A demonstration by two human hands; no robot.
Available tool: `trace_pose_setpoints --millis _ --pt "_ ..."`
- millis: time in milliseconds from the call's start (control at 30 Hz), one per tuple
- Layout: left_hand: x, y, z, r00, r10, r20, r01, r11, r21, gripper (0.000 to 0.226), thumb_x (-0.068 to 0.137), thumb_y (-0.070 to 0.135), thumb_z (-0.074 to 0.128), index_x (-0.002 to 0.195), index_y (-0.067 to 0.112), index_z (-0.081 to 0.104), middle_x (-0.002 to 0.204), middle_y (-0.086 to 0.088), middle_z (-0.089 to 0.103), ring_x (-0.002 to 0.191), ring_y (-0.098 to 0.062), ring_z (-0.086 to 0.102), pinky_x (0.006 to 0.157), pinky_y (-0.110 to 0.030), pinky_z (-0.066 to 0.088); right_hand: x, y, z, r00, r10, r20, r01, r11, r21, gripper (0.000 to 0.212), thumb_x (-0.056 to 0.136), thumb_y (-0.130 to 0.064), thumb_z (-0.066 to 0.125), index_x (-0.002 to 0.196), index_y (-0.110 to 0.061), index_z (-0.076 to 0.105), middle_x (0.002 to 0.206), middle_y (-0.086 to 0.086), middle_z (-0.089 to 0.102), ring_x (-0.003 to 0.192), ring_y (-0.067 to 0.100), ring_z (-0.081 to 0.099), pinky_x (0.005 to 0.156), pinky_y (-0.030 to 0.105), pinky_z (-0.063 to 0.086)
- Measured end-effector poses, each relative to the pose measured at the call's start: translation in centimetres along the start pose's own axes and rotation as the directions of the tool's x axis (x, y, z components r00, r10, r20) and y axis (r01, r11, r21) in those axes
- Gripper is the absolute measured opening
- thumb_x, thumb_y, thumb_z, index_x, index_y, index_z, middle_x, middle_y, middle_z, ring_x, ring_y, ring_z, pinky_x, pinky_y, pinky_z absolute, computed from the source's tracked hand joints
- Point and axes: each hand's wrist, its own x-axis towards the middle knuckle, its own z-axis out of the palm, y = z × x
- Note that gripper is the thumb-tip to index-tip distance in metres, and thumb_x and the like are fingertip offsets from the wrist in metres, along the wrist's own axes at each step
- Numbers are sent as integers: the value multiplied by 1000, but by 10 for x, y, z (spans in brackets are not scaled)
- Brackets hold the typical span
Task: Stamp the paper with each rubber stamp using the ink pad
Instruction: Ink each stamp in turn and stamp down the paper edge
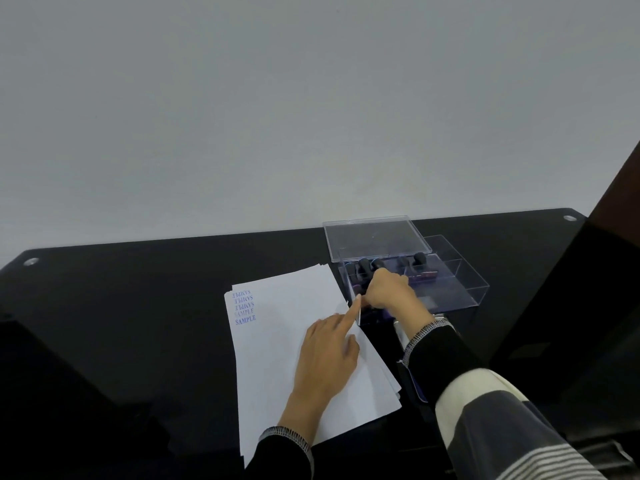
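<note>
Paper: a loose stack of white sheets lay at an angle on the black bench, with several blue "SAMPLE" imprints near its far left corner.
Left hand: the left hand rested on the right part of the paper, forefinger straight and pointing toward the case, the other fingers loosely bent and holding nothing.
Right hand: the right hand reached into the clear plastic case; its fingers curled down over something at the case's near left end, but what they gripped could not be told.
Rubber stamps: dark-handled stamps stood upright in a row along the far side of the case, just beyond the right hand.
Case lid: the transparent lid stood open behind the stamps.
Ink pad: not clearly told apart inside the case.
</note>
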Motion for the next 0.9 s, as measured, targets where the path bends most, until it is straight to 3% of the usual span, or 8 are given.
trace_pose_setpoints --millis 100,200,333,433,500,633,767,900 --pt "1 -4 3 999 -37 7 37 999 2 49 98 27 44 146 27 37 136 11 51 125 -8 43 113 -22 23 3 2 -7 997 33 63 -35 998 44 39 74 -34 75 92 -11 48 116 14 60 115 35 50 89 39 46" --pt "1 -8 7 999 -28 -31 28 1000 13 30 93 25 50 121 24 61 127 12 55 118 -9 47 105 -19 28 -3 10 -19 1000 23 -5 -19 930 366 35 77 -22 72 95 6 64 107 20 67 102 31 62 83 34 50" --pt "2 -4 7 999 0 -49 7 991 135 17 94 26 51 104 22 65 111 10 59 103 -16 53 90 -27 40 -36 24 -33 983 -4 -181 130 713 689 20 83 -15 67 99 -5 60 97 12 65 92 26 62 76 33 49" --pt "4 7 0 1000 -15 9 13 976 217 25 99 21 44 114 20 64 118 7 59 105 -18 53 94 -29 38 -60 44 -32 980 4 -197 168 507 845 23 87 -7 63 104 -18 53 103 12 63 85 19 62 70 30 52" --pt "1 22 -2 999 -31 21 26 982 187 27 99 18 45 115 22 66 117 6 61 104 -17 55 95 -28 38 -75 62 -27 968 55 -246 197 445 874 30 87 -3 61 104 -25 51 109 9 60 82 19 63 67 29 52" --pt "-18 49 4 995 29 99 -20 996 -90 25 93 37 55 114 27 65 115 13 61 106 -7 52 95 -24 42 -100 92 -8 951 89 -297 223 470 854 25 90 -7 59 107 -24 50 100 6 61 67 10 64 60 25 51" --pt "-30 54 18 966 151 210 -132 986 -105 64 80 65 58 131 27 48 128 14 48 117 -4 39 103 -21 32 -116 114 9 920 88 -381 253 609 752 8 93 -18 58 93 -23 53 75 3 63 54 3 60 59 27 47" --pt "-37 56 25 977 146 157 -138 989 -61 72 77 65 60 135 26 42 135 13 44 121 -5 37 110 -25 28 -126 128 13 910 -2 -415 278 744 607 9 95 -25 55 93 -20 47 78 5 63 62 8 61 60 19 47"
